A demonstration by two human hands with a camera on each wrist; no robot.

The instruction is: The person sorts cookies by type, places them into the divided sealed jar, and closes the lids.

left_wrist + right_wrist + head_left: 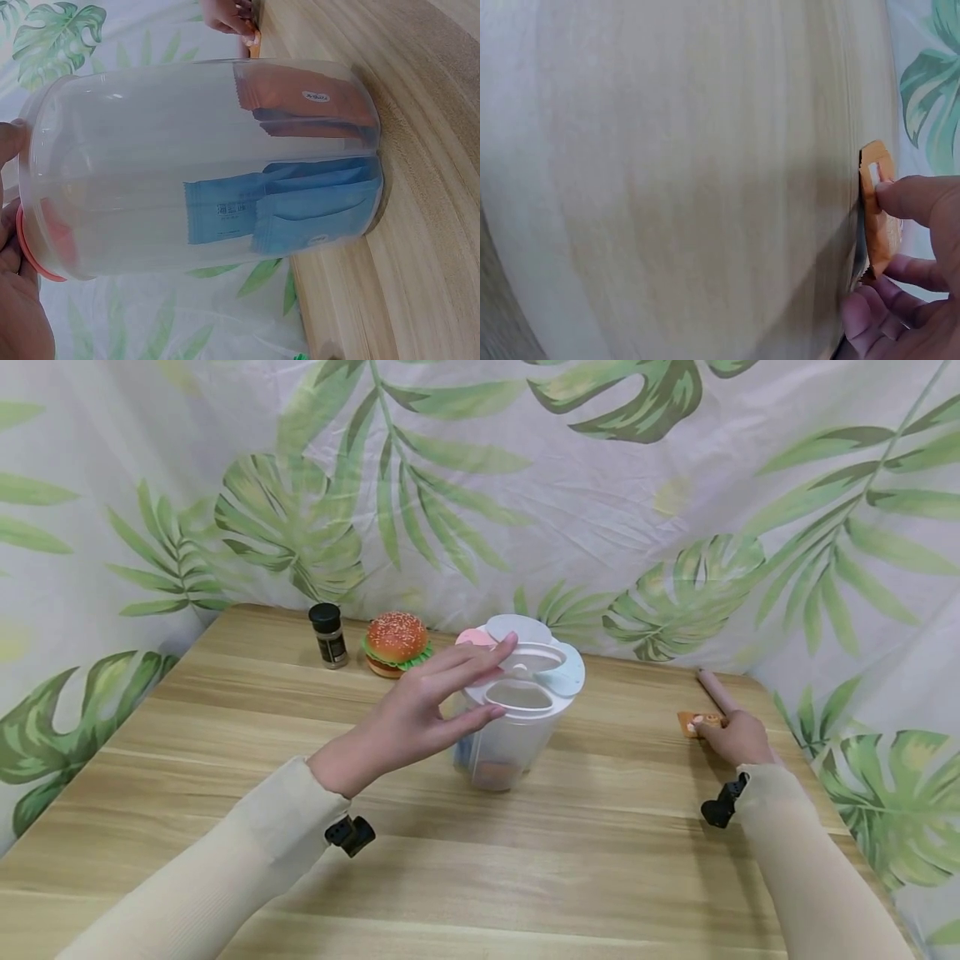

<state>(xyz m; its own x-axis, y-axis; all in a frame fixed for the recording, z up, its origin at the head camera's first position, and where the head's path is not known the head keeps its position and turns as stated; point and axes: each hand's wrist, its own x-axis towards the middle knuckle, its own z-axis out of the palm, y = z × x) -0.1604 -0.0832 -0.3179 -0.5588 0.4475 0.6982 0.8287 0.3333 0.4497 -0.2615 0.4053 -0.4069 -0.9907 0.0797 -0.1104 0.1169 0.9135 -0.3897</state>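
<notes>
A clear plastic canister (498,752) with a white lid and coloured flaps stands mid-table, two openings uncovered. My left hand (408,714) rests on the lid's left side, fingers fairly straight. Through its wall, the left wrist view shows several blue packets (315,214) in one compartment and reddish-brown packets (315,97) in another. Far to the right, my right hand (738,741) pinches a small orange packet (687,724) between thumb and fingers, close to the tabletop. In the right wrist view the packet (881,225) is seen edge-on.
A pinkish rod-like object (717,690) lies just beyond the right hand, partly hidden by it. At the back left are a black-capped seasoning jar (330,639) and a toy hamburger (397,639). A leaf-patterned cloth (450,485) hangs behind the wooden table (225,727).
</notes>
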